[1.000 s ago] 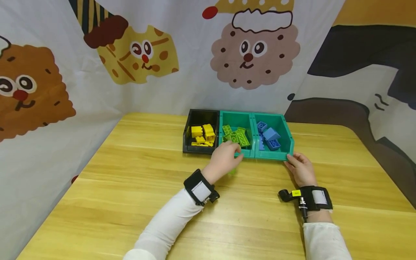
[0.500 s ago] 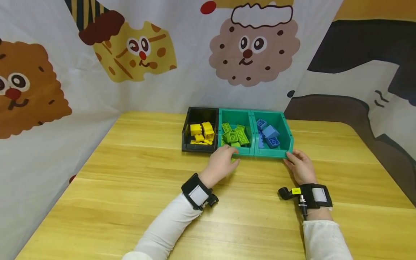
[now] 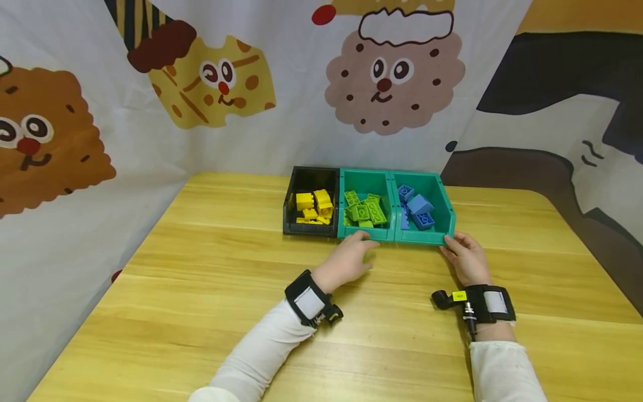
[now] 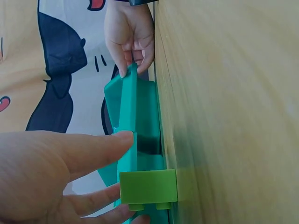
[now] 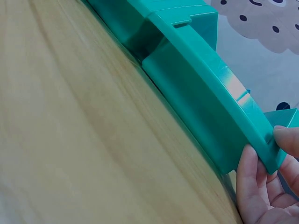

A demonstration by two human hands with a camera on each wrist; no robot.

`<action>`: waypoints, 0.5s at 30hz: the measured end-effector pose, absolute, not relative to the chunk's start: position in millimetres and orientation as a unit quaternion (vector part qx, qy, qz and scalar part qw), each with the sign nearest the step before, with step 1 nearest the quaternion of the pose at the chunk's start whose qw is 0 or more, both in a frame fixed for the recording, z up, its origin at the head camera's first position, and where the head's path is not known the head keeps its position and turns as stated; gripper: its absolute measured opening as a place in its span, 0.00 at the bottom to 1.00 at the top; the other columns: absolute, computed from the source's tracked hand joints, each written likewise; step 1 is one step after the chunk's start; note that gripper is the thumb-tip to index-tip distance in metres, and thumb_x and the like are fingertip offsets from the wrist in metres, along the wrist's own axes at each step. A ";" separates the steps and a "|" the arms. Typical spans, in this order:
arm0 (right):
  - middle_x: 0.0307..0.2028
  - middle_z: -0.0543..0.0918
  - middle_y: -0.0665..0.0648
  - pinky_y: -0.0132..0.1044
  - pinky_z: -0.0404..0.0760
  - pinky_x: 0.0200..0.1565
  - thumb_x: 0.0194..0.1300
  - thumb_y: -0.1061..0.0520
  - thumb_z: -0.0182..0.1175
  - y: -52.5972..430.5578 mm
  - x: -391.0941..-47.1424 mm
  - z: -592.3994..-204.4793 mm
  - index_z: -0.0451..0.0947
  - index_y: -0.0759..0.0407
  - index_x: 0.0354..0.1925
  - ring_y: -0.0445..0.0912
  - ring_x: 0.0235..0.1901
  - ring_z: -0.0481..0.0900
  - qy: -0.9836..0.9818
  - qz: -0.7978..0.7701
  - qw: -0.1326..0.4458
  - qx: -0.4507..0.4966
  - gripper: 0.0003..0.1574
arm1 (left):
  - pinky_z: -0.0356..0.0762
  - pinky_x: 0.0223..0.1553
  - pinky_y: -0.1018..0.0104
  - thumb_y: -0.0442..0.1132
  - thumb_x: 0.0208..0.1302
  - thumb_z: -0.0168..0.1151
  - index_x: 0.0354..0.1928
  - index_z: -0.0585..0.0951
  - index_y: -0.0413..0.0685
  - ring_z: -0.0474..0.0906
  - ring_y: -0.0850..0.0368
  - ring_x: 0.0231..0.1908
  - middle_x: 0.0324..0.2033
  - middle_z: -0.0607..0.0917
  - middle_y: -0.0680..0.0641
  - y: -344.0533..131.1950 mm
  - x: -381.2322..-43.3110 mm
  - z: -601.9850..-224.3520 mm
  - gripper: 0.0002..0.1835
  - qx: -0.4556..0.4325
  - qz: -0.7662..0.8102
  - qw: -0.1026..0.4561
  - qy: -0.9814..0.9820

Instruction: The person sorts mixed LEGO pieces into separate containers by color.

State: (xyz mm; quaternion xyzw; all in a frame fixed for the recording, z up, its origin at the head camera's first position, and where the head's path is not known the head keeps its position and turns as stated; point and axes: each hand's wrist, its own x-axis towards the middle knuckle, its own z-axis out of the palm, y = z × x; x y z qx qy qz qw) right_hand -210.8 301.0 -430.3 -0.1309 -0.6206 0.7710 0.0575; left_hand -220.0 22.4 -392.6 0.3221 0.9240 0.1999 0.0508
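My left hand (image 3: 346, 261) is low in front of the middle turquoise bin (image 3: 369, 235). Beside its fingers is a lime green toy brick (image 4: 148, 186), mostly covered by the hand in the head view. In the left wrist view the thumb (image 4: 105, 148) stands apart from that brick, and the fingers lie behind it without curling round it. My right hand (image 3: 467, 259) pinches the front corner of the right turquoise bin (image 5: 201, 98), thumb on one side and fingers underneath. Several lime green bricks (image 3: 374, 211) lie in the middle bin, and several blue bricks (image 3: 419, 205) in the right one.
A black bin (image 3: 310, 229) holding several yellow bricks (image 3: 304, 201) adjoins the turquoise bins on the left. The wooden table (image 3: 392, 335) spreads in front of them. Behind hangs a cloth (image 3: 296, 111) printed with cartoon biscuits.
My left hand has drawn down from the middle bin's front rim, uncovering the bricks in it. The lime green brick under it has shifted slightly to the right. My right hand keeps hold of the bin.
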 end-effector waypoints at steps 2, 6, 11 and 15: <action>0.37 0.73 0.45 0.23 0.78 0.42 0.67 0.59 0.56 301.1 -210.4 -430.6 0.72 0.55 0.42 0.35 0.40 0.73 -0.621 0.770 0.058 -0.135 0.05 | 0.67 0.62 0.60 0.39 0.63 0.62 0.62 0.73 0.48 0.67 0.48 0.62 0.64 0.68 0.41 23.4 -218.6 -393.4 0.25 0.324 0.194 0.053 0.924; 0.36 0.73 0.46 0.23 0.78 0.42 0.66 0.58 0.57 301.1 -209.6 -430.5 0.72 0.55 0.43 0.35 0.40 0.73 -0.621 0.769 0.061 -0.137 0.07 | 0.68 0.62 0.61 0.39 0.63 0.61 0.62 0.73 0.47 0.69 0.48 0.61 0.63 0.70 0.41 26.4 -215.6 -394.1 0.24 0.345 0.165 0.056 0.922; 0.34 0.74 0.45 0.23 0.78 0.41 0.67 0.60 0.55 300.8 -209.4 -429.6 0.73 0.56 0.41 0.35 0.38 0.74 -0.615 0.776 0.065 -0.122 0.04 | 0.71 0.57 0.65 0.35 0.63 0.60 0.57 0.77 0.45 0.76 0.53 0.53 0.52 0.80 0.46 28.8 -212.0 -393.6 0.19 0.367 0.149 0.066 0.916; 0.33 0.74 0.45 0.23 0.79 0.41 0.66 0.61 0.56 300.6 -209.7 -429.0 0.74 0.55 0.40 0.35 0.37 0.75 -0.615 0.777 0.066 -0.117 0.03 | 0.72 0.55 0.67 0.31 0.58 0.63 0.51 0.80 0.44 0.78 0.55 0.50 0.48 0.83 0.47 27.8 -210.4 -392.7 0.16 0.366 0.151 0.083 0.914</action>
